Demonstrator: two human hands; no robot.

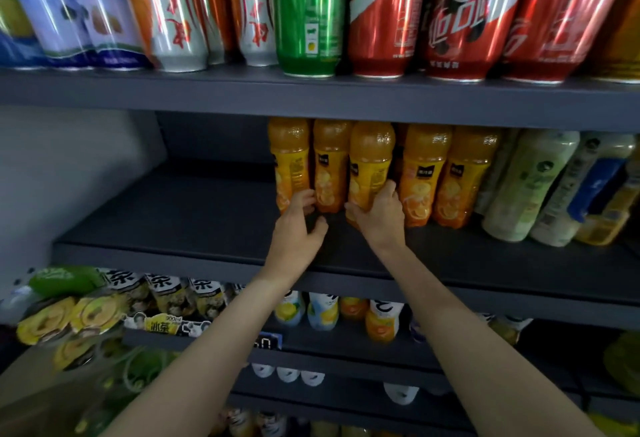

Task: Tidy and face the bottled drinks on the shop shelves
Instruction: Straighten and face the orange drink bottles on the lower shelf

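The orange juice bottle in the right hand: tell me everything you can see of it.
The orange juice bottle is clear plastic filled with orange drink, its domed shoulder showing and its cap hidden behind the shelf above. A yellow-orange label with fruit pictures and a small dark patch wraps its middle. It stands upright on the dark middle shelf, third from the left in a row of like bottles, slightly forward of its neighbours. The right hand grips its lower part, fingers curled round it. Whether it touches the neighbours is unclear.
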